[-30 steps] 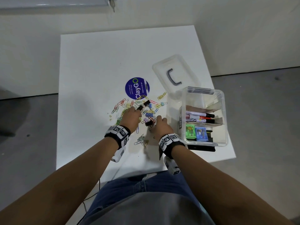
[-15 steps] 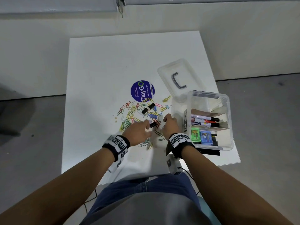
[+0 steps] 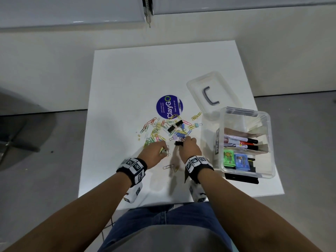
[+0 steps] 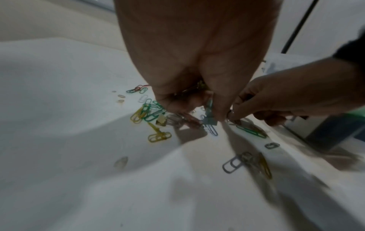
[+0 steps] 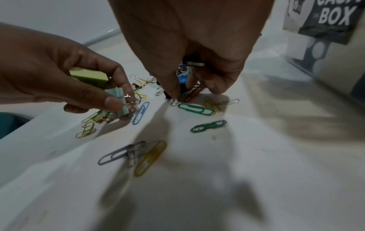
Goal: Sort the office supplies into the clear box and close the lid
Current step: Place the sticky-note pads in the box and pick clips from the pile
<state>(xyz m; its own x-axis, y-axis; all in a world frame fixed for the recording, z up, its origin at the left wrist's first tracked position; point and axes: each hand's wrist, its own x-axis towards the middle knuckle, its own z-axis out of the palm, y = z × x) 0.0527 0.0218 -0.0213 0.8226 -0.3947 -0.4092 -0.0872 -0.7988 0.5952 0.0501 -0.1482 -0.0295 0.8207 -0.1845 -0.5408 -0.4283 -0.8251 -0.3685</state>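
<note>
Head view: both hands over clip pile [image 3: 169, 130] on worktop [image 3: 127, 84]. Left hand [image 3: 154, 154] pinches pale binder clips [image 5: 116, 97]; right hand [image 3: 190, 147] pinches black binder clip [image 3: 179, 143]. Clear box [image 3: 267, 142] lies right of the hands, right hand nearer; lid [image 3: 211, 93] off behind it.

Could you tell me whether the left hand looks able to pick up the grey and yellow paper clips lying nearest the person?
Probably not yet: the left hand already grips binder clips, though nothing blocks the paper clips.
</note>
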